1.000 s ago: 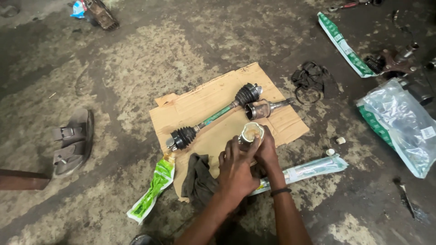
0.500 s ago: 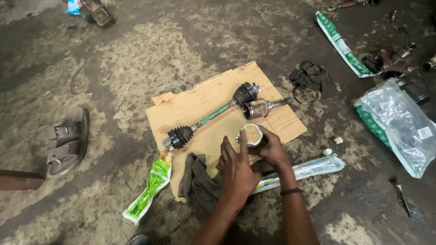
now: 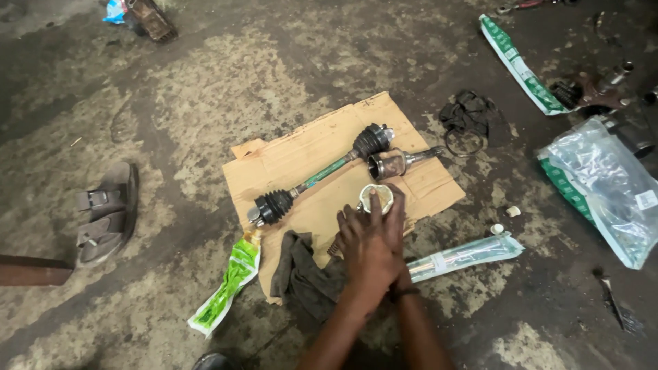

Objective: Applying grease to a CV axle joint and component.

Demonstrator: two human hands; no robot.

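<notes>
Kneeling at the cardboard sheet [image 3: 295,161], we closed both grips, left hand [image 3: 363,250] over right hand [image 3: 395,223], on a greased joint cup [image 3: 376,196] just beside the drive shaft [image 3: 322,175]; a dark rag [image 3: 301,274] lay near.

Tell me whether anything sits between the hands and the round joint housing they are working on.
Nothing visible does. The left hand and right hand already wrap the joint housing directly, above the cardboard; the dark rag lies beside the left wrist.
</notes>
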